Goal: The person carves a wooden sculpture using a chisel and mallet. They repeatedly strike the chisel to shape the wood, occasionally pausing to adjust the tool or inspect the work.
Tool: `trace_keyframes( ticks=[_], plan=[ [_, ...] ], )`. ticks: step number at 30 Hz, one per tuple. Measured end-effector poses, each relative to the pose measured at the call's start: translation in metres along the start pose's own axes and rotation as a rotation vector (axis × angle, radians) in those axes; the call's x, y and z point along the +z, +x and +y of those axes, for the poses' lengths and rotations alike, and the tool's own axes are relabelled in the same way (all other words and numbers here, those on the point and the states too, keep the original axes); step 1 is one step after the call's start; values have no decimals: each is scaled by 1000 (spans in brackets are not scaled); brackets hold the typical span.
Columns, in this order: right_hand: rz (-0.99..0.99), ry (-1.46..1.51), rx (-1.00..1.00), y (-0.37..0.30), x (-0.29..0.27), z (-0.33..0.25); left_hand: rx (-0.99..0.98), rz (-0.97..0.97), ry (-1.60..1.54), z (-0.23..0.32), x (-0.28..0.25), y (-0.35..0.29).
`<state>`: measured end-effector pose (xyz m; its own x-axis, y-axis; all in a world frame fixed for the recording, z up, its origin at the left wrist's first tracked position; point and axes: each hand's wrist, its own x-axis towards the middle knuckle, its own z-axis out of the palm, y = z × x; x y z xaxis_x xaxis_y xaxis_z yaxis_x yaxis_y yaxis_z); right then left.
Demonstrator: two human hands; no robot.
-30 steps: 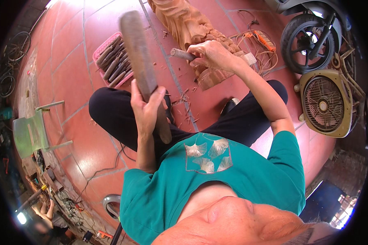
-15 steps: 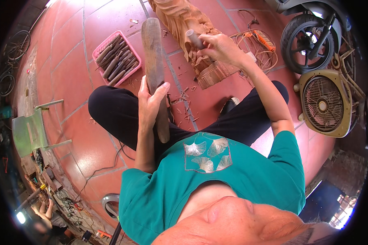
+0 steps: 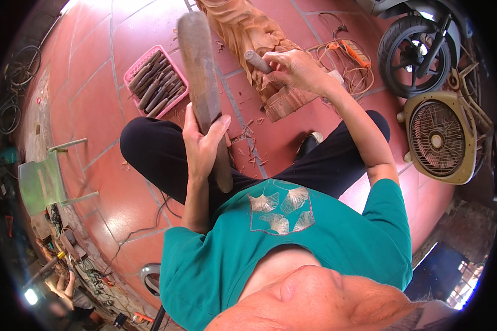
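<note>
My left hand (image 3: 203, 144) is closed round the lower part of a long, flat wooden mallet (image 3: 197, 66), shaped like a paddle, whose broad end points away from me. In the fingers of my right hand (image 3: 295, 70) is a wooden-handled chisel (image 3: 258, 61). Its round handle end sticks out to the left, and its blade is hidden. Beneath that hand lies a carved wooden figure (image 3: 251, 30) with flowing folds, its rough sawn base (image 3: 290, 103) nearest to me. Mallet and chisel are apart.
A pink basket (image 3: 185, 95) of wooden-handled tools (image 3: 157, 83) stands at left. Shavings (image 3: 248, 132) lie between my legs. To the right are an orange power strip (image 3: 356, 53) with cords, a motorbike wheel (image 3: 411, 55) and a fan (image 3: 437, 138). A green chair (image 3: 41, 185) stands far left.
The mallet's broad end has swung left and away from the chisel. My right hand has shifted slightly nearer, and the chisel handle now tilts lower toward the left.
</note>
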<state>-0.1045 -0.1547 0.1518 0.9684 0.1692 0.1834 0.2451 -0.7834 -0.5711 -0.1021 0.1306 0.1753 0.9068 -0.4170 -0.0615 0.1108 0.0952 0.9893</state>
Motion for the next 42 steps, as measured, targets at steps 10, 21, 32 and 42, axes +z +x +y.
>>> trace_keyframes(
  ticks=[10,21,32,42],
  plan=[
    [-6,-19,-67,4,7,-6,-132,-170,329,1,-4,8],
    [-29,-17,-49,5,8,-6,-12,-158,309,-4,2,9],
    [100,28,82,-1,-27,-1,-31,-102,174,-17,-6,16],
    [63,3,27,-6,-8,11,-145,-129,60,14,6,9]
  ],
)
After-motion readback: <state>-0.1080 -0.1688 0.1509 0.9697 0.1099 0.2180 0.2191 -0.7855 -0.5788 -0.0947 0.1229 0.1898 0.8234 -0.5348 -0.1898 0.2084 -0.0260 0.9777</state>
